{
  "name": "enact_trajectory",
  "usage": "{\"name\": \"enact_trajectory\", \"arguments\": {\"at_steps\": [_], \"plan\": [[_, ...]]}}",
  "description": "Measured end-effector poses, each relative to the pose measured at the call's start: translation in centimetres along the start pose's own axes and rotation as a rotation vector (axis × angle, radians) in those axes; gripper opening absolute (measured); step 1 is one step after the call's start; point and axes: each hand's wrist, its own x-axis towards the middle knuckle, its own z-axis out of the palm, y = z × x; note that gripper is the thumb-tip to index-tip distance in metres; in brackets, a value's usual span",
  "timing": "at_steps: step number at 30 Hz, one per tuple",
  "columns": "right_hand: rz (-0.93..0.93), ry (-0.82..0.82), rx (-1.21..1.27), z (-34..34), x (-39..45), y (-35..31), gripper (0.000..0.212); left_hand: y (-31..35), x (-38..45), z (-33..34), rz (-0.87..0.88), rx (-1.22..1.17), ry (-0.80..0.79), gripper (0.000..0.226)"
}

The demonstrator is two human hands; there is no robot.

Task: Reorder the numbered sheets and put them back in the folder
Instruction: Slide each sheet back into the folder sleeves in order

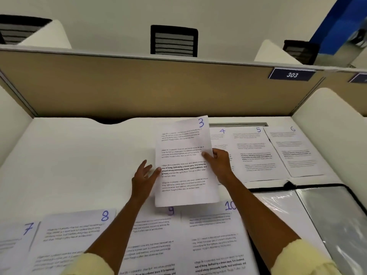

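Head camera (single view), looking forward-down, close over desk (pixel 79 155).

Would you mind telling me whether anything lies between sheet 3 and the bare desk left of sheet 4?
Nothing visible does. Sheet 3 is pinched by the right hand, the left hand touching its edge; the desk there looks bare.

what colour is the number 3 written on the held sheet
Blue-purple ink, seen in the head view on sheet 3.
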Motion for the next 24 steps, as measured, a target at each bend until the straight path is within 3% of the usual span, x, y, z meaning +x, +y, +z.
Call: {"name": "enact_trajectory", "arguments": {"at_steps": [2, 8, 15, 24], "plan": [[0.034, 0.001, 0.051, -1.3, -1.4, 0.2, 0.004, 0.2, -0.9, 0.7, -0.022, -0.099, -0.051, 0.075], [0.078, 0.051, 0.097, -5.2, -5.5, 1.5, 0.011, 0.7, -3.7, 3.2, -0.097, -0.389, -0.308, 0.031], [0.121, 0.070, 0.108, -9.7, -9.8, 4.9, 0.012, -0.7, -8.8, 6.6, -0.119, -0.283, -0.292, 0.021], [0.191, -0.032, 0.167, -17.7, -14.6, 9.6, 0.007, -1.5, -17.4, 12.4, -0.095, -0.208, -0.196, 0.016]]}}
